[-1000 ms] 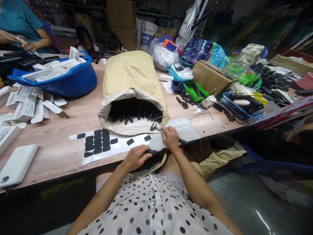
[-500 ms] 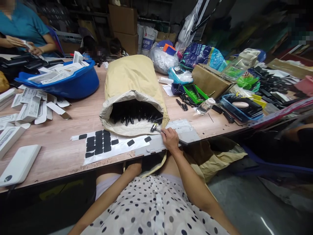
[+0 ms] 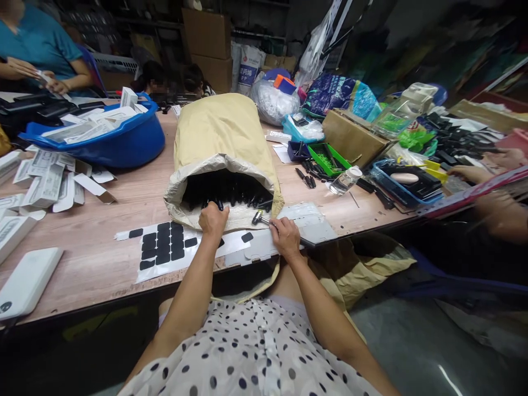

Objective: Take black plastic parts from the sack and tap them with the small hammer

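A yellow sack (image 3: 220, 124) lies on its side on the table, its pale rolled mouth facing me. Many black tapered plastic pieces (image 3: 243, 193) fill its dark opening. My left hand (image 3: 213, 220) is at the lower lip of the mouth, fingers closed on one of these pieces; its fingertips are partly hidden. To the right, my right hand (image 3: 285, 236) grips a small hammer (image 3: 258, 218) by its handle, the head pointing left in front of the sack. Below lies a white backing sheet (image 3: 150, 269) with black rounded stickers (image 3: 164, 242), partly covered by my left forearm.
On the left are a blue basin (image 3: 136, 137) of white boxes, loose boxes (image 3: 43, 181) and a white power bank (image 3: 31, 278). Rightward stand a green tray (image 3: 330, 159), a clear bottle (image 3: 345, 180) and a cardboard box (image 3: 355, 135). Another person's hands (image 3: 490, 170) reach in at far right.
My left hand has come up from below the table edge to the sack's mouth and closed on a black piece. My right hand keeps the hammer nearly still. Another person's hands have appeared at right.
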{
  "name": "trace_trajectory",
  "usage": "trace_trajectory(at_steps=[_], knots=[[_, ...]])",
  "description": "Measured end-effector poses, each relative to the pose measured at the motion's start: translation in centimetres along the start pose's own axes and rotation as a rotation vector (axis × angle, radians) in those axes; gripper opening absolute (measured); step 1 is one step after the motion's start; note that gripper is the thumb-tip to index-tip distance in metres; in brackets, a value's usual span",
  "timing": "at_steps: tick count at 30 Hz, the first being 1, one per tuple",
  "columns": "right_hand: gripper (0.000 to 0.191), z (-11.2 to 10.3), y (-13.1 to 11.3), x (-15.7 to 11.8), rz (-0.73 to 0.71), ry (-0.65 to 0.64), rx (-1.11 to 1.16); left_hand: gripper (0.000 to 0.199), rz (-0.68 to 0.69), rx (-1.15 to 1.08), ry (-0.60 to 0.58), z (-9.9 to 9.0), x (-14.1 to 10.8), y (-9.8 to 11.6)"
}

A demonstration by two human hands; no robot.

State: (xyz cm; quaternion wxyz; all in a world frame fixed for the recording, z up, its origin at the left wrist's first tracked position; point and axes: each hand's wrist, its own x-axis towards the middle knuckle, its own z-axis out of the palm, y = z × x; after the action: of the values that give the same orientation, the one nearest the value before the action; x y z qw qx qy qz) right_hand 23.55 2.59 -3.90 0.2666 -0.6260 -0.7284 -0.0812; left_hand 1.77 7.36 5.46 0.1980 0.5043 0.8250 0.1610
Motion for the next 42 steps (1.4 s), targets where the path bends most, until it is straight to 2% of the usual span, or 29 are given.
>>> trace_trajectory(at_steps=[3, 7, 11, 15, 18, 22, 28, 33, 36, 39, 42], knots=[[0.024, 0.0, -0.1, 0.0, -0.004, 0.013, 0.004, 0.023, -0.050, 0.023, 0.016, 0.2, 1.7, 0.0], [0.024, -0.1, -0.2, 0.0, 0.001, -0.001, 0.005, 0.020, -0.014, 0.013, -0.006, 0.6, 1.4, -0.7], [0.024, -0.2, -0.2, -0.1, 0.011, -0.017, 0.003, 0.024, 0.094, 0.024, 0.001, 0.4, -1.0, -2.5], [0.025, -0.2, -0.2, 0.0, 0.027, -0.018, 0.013, 0.027, 0.227, 0.049, -0.085, 0.7, -4.3, -4.0], [0.025, -0.3, -0.2, 0.0, 0.036, -0.019, 0.014, 0.027, 0.236, 0.094, -0.148, 1.3, -6.0, -4.3], [0.025, -0.4, -0.2, 0.1, 0.038, -0.019, 0.007, 0.024, 0.239, 0.128, -0.177, 1.7, -6.9, -4.2], [0.025, -0.2, -0.2, 0.0, 0.034, -0.022, -0.008, 0.032, 0.231, 0.126, -0.229, 0.6, -7.0, -4.2], [0.025, -0.1, -0.1, 0.1, 0.030, -0.042, -0.013, 0.035, 0.267, 0.031, -0.124, 0.2, -5.5, -2.8], [0.025, -0.2, -0.2, 0.1, 0.031, -0.053, -0.019, 0.029, 0.261, -0.020, -0.197, 0.4, -4.1, -1.8], [0.025, -0.2, -0.3, 0.2, 0.037, -0.065, -0.019, 0.022, 0.244, -0.082, -0.287, 0.7, -3.2, -1.7], [0.026, -0.2, -0.3, 0.2, 0.042, -0.071, -0.008, 0.027, 0.245, -0.105, -0.269, 0.9, -2.8, -2.7]])
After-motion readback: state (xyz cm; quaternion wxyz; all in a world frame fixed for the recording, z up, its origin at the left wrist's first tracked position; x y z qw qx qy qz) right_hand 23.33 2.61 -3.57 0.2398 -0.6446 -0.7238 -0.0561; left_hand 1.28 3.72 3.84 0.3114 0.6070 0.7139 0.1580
